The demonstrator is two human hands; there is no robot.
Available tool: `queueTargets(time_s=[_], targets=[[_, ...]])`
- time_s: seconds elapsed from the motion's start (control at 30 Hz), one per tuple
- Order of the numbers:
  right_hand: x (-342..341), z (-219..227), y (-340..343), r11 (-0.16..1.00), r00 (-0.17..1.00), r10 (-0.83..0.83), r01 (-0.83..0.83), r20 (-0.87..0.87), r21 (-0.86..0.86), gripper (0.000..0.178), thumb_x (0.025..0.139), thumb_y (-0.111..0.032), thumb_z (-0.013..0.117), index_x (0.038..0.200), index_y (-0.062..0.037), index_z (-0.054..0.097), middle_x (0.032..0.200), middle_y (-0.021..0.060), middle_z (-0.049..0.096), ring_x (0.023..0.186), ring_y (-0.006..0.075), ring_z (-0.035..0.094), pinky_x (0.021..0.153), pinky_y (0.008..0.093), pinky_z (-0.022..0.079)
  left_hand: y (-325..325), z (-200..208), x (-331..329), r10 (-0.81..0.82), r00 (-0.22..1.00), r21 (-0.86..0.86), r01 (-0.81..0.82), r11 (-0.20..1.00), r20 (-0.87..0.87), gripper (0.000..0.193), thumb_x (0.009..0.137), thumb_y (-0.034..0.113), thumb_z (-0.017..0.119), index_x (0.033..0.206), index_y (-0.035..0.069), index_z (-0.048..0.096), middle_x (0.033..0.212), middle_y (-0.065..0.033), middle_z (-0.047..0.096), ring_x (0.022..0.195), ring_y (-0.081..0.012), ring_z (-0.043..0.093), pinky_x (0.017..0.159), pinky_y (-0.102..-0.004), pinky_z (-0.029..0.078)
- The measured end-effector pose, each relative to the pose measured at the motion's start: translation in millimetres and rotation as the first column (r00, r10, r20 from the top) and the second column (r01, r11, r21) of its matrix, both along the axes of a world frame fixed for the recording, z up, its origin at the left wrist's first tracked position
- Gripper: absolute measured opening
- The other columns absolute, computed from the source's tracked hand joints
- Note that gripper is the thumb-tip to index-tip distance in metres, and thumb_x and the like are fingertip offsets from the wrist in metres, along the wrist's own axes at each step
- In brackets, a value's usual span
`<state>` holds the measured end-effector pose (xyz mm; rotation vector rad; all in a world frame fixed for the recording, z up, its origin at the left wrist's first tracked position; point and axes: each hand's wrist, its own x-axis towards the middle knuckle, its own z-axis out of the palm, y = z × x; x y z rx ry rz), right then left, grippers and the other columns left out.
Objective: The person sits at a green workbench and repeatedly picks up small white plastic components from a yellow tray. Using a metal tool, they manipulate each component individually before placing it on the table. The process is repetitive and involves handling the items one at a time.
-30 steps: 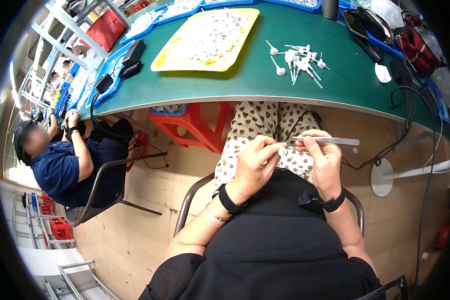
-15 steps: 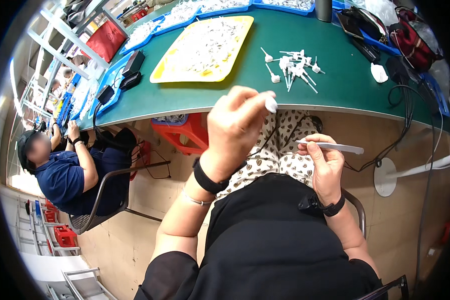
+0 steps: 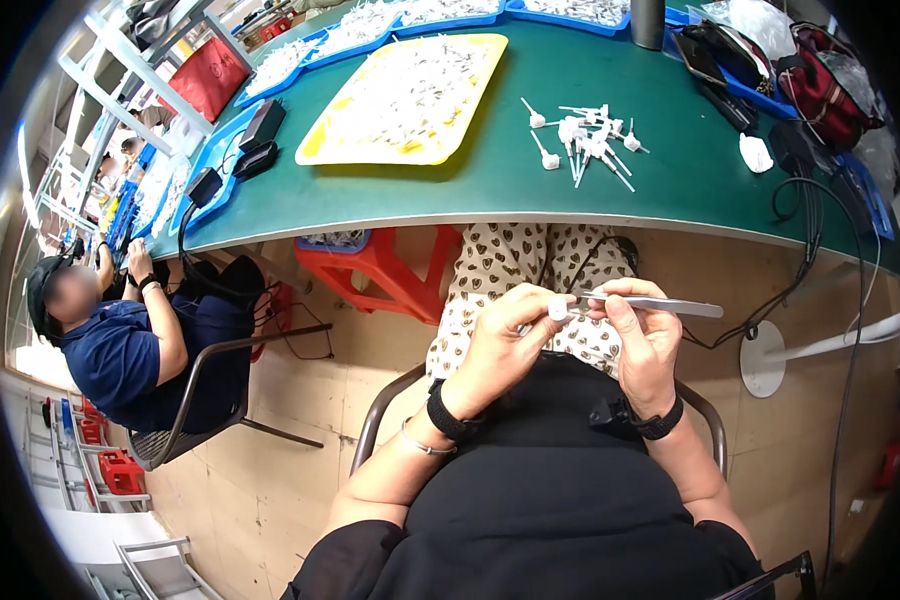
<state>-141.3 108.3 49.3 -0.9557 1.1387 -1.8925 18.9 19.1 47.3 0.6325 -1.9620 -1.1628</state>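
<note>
Left hand (image 3: 515,335) and right hand (image 3: 646,338) near each other before the green counter (image 3: 370,195), head view.
The left pinches a small white piece (image 3: 558,310); the right grips a slim metal tool (image 3: 688,307), seemingly tweezers. Stemmed white parts (image 3: 573,131) lie on the counter.
</note>
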Motion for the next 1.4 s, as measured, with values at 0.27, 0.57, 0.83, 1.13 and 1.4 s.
queueTargets(time_s=[0.27, 0.57, 0.83, 1.13, 1.4], targets=[[5, 9, 4, 1.000, 0.994, 0.030, -0.029, -0.105, 0.007, 0.012, 0.096, -0.001, 0.067, 0.108, 0.0028, 0.067, 0.100, 0.0084, 0.070, 0.087, 0.0132, 0.067, 0.079, 0.0252, 0.053, 8, -5, 0, -0.103, 0.989, 0.270, 0.128, 0.954, -0.103, 0.018, 0.094, 0.004, 0.070, 0.111, 0.001, 0.074, 0.103, -0.0083, 0.070, 0.095, -0.0159, 0.067, 0.085, -0.0288, 0.056], [5, 6, 1, 0.998, 0.924, -0.051, 0.034, -0.378, -0.052, 0.009, 0.091, -0.001, 0.071, 0.100, 0.0016, 0.070, 0.095, 0.0110, 0.070, 0.084, 0.0166, 0.068, 0.075, 0.0290, 0.054, 6, -13, 1, -0.094, 0.991, 0.213, 0.112, 0.971, -0.091, 0.015, 0.094, 0.010, 0.072, 0.106, 0.002, 0.075, 0.101, -0.0069, 0.071, 0.093, -0.0157, 0.065, 0.083, -0.0288, 0.053], [6, 4, 0, 0.999, 0.959, -0.017, 0.029, -0.282, 0.037, 0.008, 0.092, -0.002, 0.070, 0.099, 0.0021, 0.070, 0.095, 0.0112, 0.070, 0.083, 0.0165, 0.068, 0.074, 0.0295, 0.054, 10, -8, -1, -0.084, 0.990, 0.300, 0.114, 0.947, -0.113, 0.011, 0.095, 0.011, 0.071, 0.099, 0.001, 0.074, 0.091, -0.0046, 0.068, 0.084, -0.0130, 0.064, 0.075, -0.0265, 0.052], [5, 6, -1, 0.997, 0.867, -0.079, 0.059, -0.492, -0.057, 0.010, 0.090, -0.003, 0.071, 0.100, 0.0003, 0.070, 0.094, 0.0113, 0.071, 0.082, 0.0198, 0.069, 0.074, 0.0312, 0.054, 10, -8, -1, -0.070, 0.995, 0.329, 0.092, 0.940, -0.078, 0.009, 0.095, 0.009, 0.070, 0.099, 0.000, 0.072, 0.086, -0.0040, 0.066, 0.078, -0.0122, 0.063, 0.068, -0.0278, 0.051], [5, 1, -2, 0.998, 0.898, -0.062, 0.054, -0.435, -0.032, 0.011, 0.091, -0.001, 0.070, 0.102, 0.0012, 0.070, 0.096, 0.0097, 0.070, 0.084, 0.0170, 0.067, 0.074, 0.0291, 0.053, 8, -19, -1, 0.112, 0.992, -0.272, -0.093, 0.958, 0.053, 0.022, 0.084, 0.000, 0.075, 0.105, 0.005, 0.072, 0.088, -0.0088, 0.066, 0.074, -0.0227, 0.064, 0.065, -0.0320, 0.050]])
